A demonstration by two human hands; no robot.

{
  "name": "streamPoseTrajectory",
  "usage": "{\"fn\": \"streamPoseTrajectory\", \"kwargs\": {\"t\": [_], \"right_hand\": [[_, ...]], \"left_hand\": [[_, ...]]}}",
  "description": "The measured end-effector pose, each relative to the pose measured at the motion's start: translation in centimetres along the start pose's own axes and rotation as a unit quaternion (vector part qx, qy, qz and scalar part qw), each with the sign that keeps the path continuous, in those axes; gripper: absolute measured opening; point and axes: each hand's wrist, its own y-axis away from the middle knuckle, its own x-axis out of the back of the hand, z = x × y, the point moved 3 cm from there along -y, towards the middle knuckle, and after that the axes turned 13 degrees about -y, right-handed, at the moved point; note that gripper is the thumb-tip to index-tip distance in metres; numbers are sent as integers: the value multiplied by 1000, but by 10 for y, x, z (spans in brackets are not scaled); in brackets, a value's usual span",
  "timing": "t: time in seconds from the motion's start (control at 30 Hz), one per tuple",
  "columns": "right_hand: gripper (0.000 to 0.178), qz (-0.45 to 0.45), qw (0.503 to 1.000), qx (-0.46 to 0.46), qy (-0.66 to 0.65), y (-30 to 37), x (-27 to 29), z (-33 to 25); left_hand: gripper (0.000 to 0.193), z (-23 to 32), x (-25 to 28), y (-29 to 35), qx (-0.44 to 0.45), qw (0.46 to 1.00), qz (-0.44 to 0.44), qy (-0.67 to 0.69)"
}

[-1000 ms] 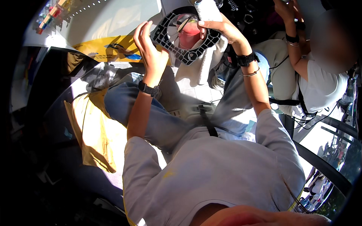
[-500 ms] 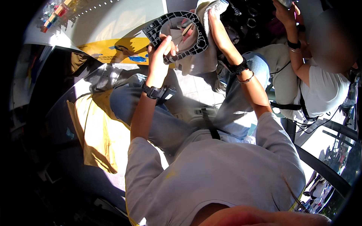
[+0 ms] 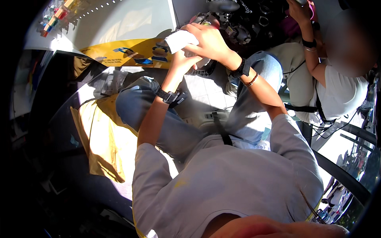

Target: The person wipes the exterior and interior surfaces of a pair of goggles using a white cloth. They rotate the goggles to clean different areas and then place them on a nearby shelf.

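Note:
My right hand point(image 3: 212, 43) presses a folded white cloth point(image 3: 181, 41) up in front of me, with its fingers bent over the cloth. Just below, my left hand point(image 3: 181, 64) is closed, its thumb and fingertips reaching under the right hand. It appears to grip a black ribbed plastic frame point(image 3: 208, 71), of which only a lattice edge shows beneath the hands. The round opening of that frame is hidden now. Both wrists carry black straps.
A yellow-edged pale panel point(image 3: 123, 55) stands just beyond my hands. Left of my knees lies a yellow bag point(image 3: 104, 139). Dark equipment point(image 3: 254, 23) fills the far right. Another person point(image 3: 341, 91) sits close at right. Small coloured blocks point(image 3: 55, 20) are at far left.
My right hand has come left and down with the cloth, over my left hand. The frame has turned and is mostly covered. My left hand has shifted slightly right.

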Motion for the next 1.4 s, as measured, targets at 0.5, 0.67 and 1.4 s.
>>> {"fn": "streamPoseTrajectory", "kwargs": {"t": [0.5, 0.67, 1.4], "right_hand": [[54, 105, 986, -114, -62, 10, 1, 38], [38, 49, 986, -140, -80, 14, 6, 38], [30, 307, 889, 72, -333, 11, 34, -14]], "left_hand": [[25, 14, -3, 5, -27, 992, -43, -113], [25, 16, -3, 3, -28, 994, -49, -96], [53, -10, 8, -11, 91, 959, -130, 236]]}}
